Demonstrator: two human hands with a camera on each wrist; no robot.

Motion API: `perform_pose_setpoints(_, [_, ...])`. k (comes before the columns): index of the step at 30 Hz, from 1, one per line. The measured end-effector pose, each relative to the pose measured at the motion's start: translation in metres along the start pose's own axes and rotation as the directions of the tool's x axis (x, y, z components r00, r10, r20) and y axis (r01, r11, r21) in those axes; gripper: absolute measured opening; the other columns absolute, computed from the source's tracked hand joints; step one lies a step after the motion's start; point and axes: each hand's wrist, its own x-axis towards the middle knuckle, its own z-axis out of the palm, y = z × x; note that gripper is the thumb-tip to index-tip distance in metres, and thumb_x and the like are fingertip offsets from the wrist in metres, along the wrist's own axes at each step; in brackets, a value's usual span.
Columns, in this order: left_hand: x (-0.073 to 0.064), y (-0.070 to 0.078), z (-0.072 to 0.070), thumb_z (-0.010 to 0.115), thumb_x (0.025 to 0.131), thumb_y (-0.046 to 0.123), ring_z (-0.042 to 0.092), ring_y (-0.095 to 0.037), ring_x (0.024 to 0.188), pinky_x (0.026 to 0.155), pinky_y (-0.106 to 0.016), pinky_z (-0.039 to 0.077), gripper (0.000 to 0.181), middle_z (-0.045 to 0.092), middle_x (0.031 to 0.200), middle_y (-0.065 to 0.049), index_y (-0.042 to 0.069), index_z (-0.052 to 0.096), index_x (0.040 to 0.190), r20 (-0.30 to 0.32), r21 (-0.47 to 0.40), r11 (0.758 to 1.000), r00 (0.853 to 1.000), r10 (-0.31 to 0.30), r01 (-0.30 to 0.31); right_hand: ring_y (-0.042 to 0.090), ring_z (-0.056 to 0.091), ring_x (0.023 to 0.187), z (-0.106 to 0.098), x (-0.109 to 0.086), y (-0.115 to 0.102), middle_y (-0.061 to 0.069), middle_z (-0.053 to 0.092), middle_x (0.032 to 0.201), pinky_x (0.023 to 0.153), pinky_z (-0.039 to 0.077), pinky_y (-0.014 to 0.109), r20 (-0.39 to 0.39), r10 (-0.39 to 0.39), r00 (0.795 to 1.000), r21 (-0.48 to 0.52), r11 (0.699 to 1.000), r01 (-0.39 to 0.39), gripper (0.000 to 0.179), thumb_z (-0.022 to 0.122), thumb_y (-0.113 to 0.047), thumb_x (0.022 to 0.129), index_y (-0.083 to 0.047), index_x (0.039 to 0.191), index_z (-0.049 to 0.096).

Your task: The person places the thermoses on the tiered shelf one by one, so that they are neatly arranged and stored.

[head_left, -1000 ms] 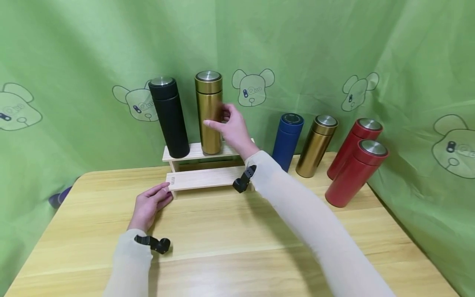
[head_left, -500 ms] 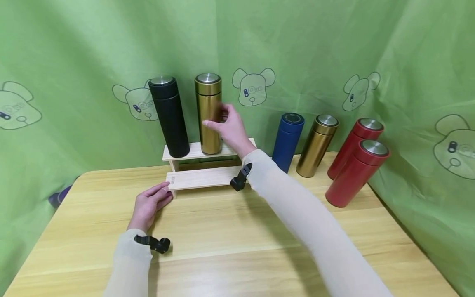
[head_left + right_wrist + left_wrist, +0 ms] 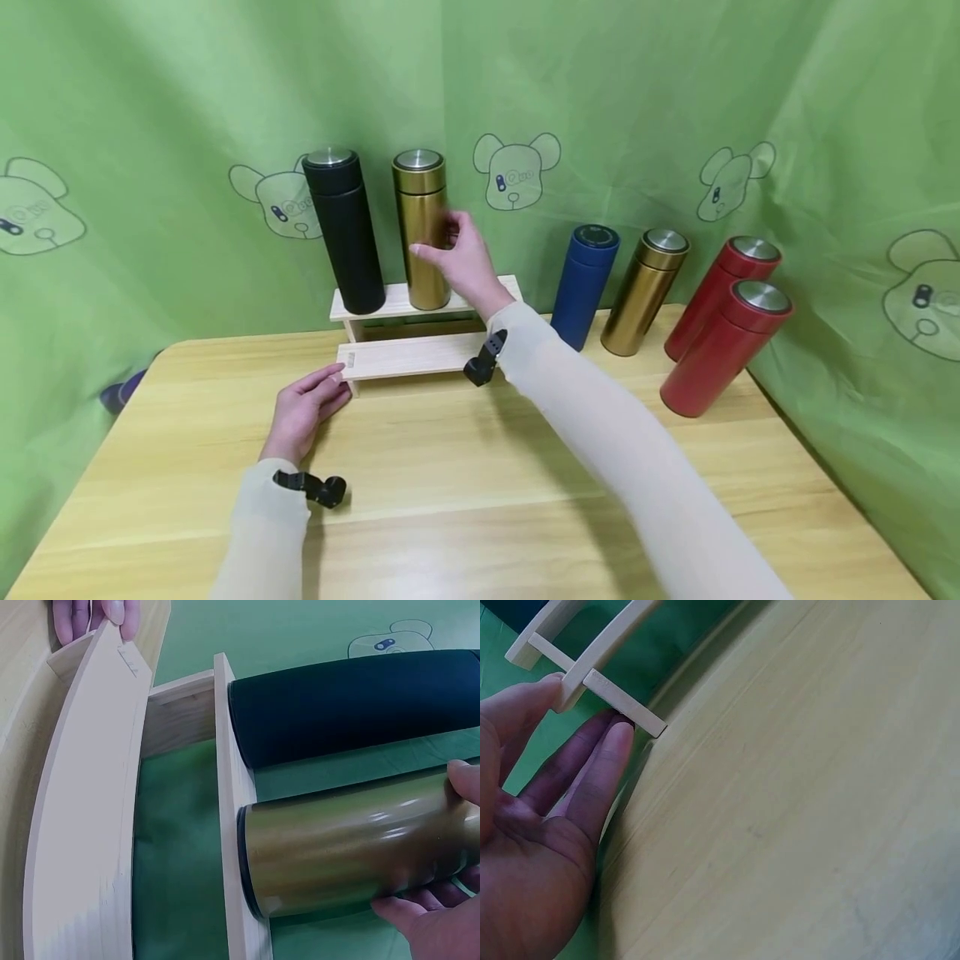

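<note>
My right hand (image 3: 468, 260) grips a gold thermos (image 3: 420, 221) around its middle, thumb on the near side and fingers round the back. The thermos stands upright on the upper shelf of a small two-tier wooden rack (image 3: 408, 357). To its left on that shelf stands a black thermos (image 3: 347, 242), a gap between them. My left hand (image 3: 300, 410) holds the left end of the lower shelf. In the left wrist view its thumb (image 3: 536, 701) lies on the plank's end and its fingers are by the leg. The right wrist view shows the gold thermos's base (image 3: 251, 862) at the shelf.
On the table's right side stand a blue thermos (image 3: 583, 287), a second gold thermos (image 3: 643, 296) and two red thermoses, one behind (image 3: 727, 287) and one in front (image 3: 723, 354). A green curtain (image 3: 600, 83) hangs behind the wooden table (image 3: 420, 500).
The gold thermos has come down slightly onto the upper shelf, my right hand still around it. The left hand stays at the rack's end. The head view has tilted a little.
</note>
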Motion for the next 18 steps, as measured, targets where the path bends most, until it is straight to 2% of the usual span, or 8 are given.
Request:
perform_pose_setpoints(4, [0.0,0.001,0.001,0.061,0.097,0.002,0.065,-0.022,0.107,0.098,-0.034,0.052,0.043,0.056,0.131,-0.015,-0.009,0.049,0.137,-0.005,0.0,1.0,1.0,-0.016,0.016,0.021,0.048,0.126,0.0,0.0,-0.001,0.009,0.049,0.139,0.105,0.046,0.031,0.004,0.003,1.0,0.004,1.0,-0.003,0.071,0.079,-0.017,0.086,-0.007,0.143,0.038])
perform_pose_setpoints(9, [0.0,0.001,0.0,0.061,0.097,0.002,0.066,-0.021,0.106,0.098,-0.034,0.052,0.044,0.059,0.128,-0.013,-0.009,0.048,0.137,-0.005,-0.006,1.0,1.0,-0.017,0.017,0.021,0.046,0.128,-0.002,-0.002,-0.001,0.009,0.045,0.142,0.107,0.044,0.033,0.028,0.005,1.0,0.003,1.0,-0.005,0.076,0.079,-0.018,0.085,-0.008,0.146,0.034])
perform_pose_setpoints(18, [0.0,0.002,0.001,0.06,0.098,0.002,0.065,-0.02,0.106,0.099,-0.034,0.052,0.045,0.053,0.135,-0.018,-0.009,0.047,0.139,0.008,0.004,1.0,1.0,-0.014,0.014,0.02,0.043,0.13,-0.016,-0.005,0.009,0.008,0.042,0.144,0.107,0.043,0.031,0.083,-0.014,0.996,0.038,0.999,0.011,0.084,0.081,-0.026,0.084,-0.008,0.148,0.031])
